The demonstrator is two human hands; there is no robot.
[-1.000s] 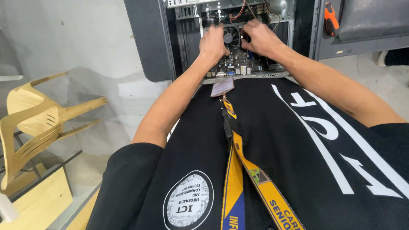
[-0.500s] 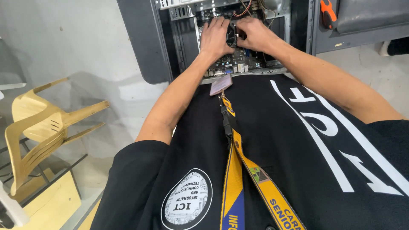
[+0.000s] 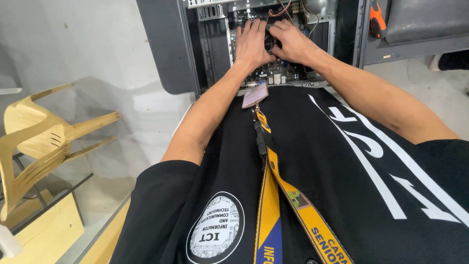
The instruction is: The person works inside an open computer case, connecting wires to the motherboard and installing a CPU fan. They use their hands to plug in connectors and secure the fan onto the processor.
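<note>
Both of my hands reach into an open dark computer case (image 3: 168, 49) lying in front of me. My left hand (image 3: 251, 44) rests flat on the left side of a black cooling fan (image 3: 268, 39) on the green motherboard (image 3: 273, 76), fingers spread along it. My right hand (image 3: 290, 41) grips the fan's right side, fingers curled over its top. Red and black wires (image 3: 286, 9) run above the fan. Most of the fan is hidden under my hands.
A yellow and blue lanyard (image 3: 268, 195) with a card (image 3: 255, 95) hangs down my black shirt. Yellow plastic chairs (image 3: 39, 142) lie stacked at the left. An orange-handled tool (image 3: 377, 17) sits on a grey surface at the top right.
My hands have drawn closer together over the fan. The view has shifted slightly, with the case now a bit lower in the frame.
</note>
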